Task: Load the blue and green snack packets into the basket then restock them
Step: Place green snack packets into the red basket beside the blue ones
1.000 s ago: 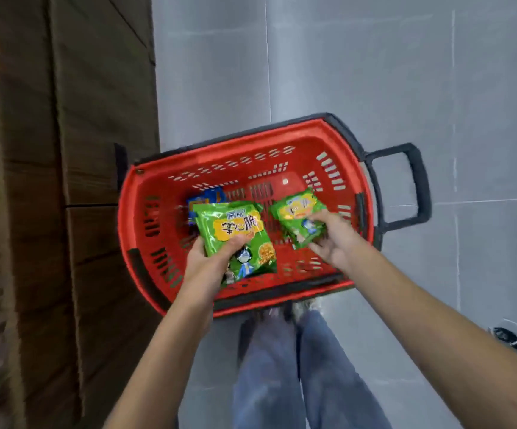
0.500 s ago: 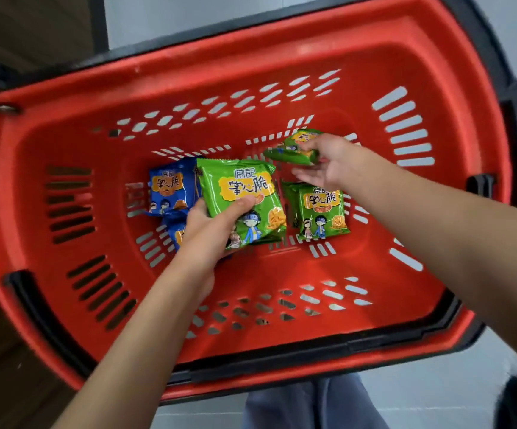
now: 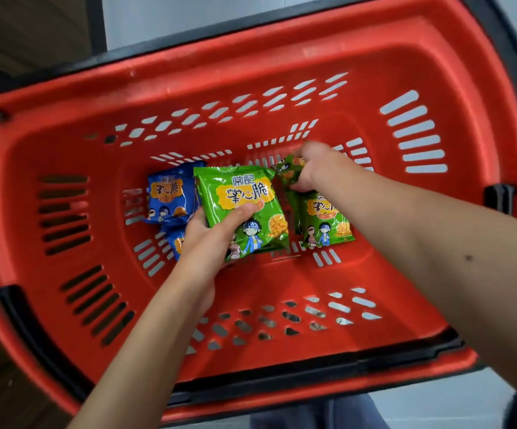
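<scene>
Loading appears unfinished: blue packets (image 3: 170, 196) and one green packet (image 3: 325, 222) lie in the basket (image 3: 405, 66). Left hand (image 3: 207, 239) fingers grip a second green packet (image 3: 244, 199); right hand (image 3: 316, 168) fingers pinch a third green packet (image 3: 288, 173). Restocking outstanding.

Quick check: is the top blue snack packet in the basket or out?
In. The top blue snack packet lies on the red basket's floor, beside the green packet that the left hand grips.

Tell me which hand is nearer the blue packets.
Left. The left hand holds a green packet beside the blue packets; the right hand grips another green packet farther off.
</scene>
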`<state>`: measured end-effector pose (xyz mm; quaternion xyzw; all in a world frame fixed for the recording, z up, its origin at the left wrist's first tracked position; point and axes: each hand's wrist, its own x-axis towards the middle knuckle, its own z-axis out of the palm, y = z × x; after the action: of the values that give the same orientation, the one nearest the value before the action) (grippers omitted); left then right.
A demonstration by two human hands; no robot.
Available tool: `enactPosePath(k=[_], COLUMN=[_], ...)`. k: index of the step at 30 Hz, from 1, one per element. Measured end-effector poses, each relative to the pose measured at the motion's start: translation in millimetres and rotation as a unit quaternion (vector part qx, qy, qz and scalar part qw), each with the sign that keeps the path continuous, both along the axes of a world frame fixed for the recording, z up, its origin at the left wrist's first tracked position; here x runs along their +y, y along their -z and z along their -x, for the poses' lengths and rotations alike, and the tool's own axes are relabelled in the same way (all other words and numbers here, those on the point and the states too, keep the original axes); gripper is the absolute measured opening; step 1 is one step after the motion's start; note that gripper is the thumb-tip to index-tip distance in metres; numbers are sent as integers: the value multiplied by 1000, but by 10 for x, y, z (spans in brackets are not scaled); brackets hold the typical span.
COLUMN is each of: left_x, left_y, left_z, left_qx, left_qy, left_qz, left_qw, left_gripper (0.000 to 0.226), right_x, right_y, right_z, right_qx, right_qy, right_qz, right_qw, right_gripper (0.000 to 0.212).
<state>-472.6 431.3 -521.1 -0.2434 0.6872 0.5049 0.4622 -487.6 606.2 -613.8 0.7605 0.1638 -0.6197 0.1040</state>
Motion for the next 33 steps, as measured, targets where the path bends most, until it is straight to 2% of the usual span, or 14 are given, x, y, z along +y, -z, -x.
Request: enactPosePath(k=[2,5,8,11,13,15,17,19,21,23,26,28,30,33], left_x=[7,15,33,62,76,74,54,28,-9,-41,-83,-100,-101,-114], left_y=[-19,-58,-74,-38,-2,5,42,83,129,167,211,247,259,273], left_z=[3,9,23,54,76,74,47,32,36,49,61,65,75,81], left_qx=[-1,-5,0,-12,-34,-51,-50,-40,-27,-22,-19,-17,-16,-21], left_qy=[3,8,9,22,38,33,25,17,-8,-14,-19,-18,-21,-34], left_qz=[-1,9,12,7,-4,-3,21,53,58,59,61,64,66,65], left_qw=[1000,1000,1000,1000,999,998,998,998,998,998,998,998,997,997], left_gripper=[19,23,19,35,38,33,34,30,17,14,7,7,5,3], right_x=[68,103,3,-176,-268,-267,-190,-76,41,139,228,247,228,173], right_y=[-56,-285,-554,-712,-754,-715,-637,-527,-407,-298,-135,-38,29,104], right_z=[5,-5,-95,-290,-397,-438,-434,-412,-387,-364,-343,-321,-303,-311], right_qx=[8,34,111,220,252,237,215,191,163,117,48,22,8,-47], right_qy=[17,18,-99,-295,-407,-451,-443,-387,-303,-250,-243,-261,-298,-439], right_qz=[3,-3,-38,-49,-61,-80,-81,-88,-98,-99,-105,-111,-121,-199], right_qw=[1000,999,988,928,876,857,867,897,934,956,963,959,947,875], right_gripper=[42,46,47,42,52,67,77,69,40,28,50,67,72,53])
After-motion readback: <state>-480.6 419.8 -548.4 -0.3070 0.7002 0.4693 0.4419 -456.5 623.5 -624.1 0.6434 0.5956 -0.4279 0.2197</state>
